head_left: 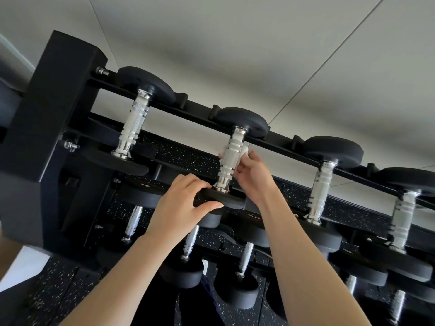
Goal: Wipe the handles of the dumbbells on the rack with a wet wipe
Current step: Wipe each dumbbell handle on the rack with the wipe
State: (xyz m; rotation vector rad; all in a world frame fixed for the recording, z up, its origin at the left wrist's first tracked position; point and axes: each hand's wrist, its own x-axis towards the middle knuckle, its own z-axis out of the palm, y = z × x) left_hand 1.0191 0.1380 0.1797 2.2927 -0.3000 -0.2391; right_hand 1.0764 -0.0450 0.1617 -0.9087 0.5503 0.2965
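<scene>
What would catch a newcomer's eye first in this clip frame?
Two bare forearms reaching up from the bottom edge to the top tier of a black dumbbell rack. The right hand presses a white wet wipe around the chrome handle of the second dumbbell from the left, while the left hand grips that dumbbell's near black head. More chrome-handled dumbbells line the tiers to the right and below.

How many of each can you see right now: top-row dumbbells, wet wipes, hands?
Top-row dumbbells: 4
Wet wipe: 1, in the grip of the right hand against the handle of the second dumbbell
Hands: 2, with the left hand holding that dumbbell's near head
Total: 7
</scene>
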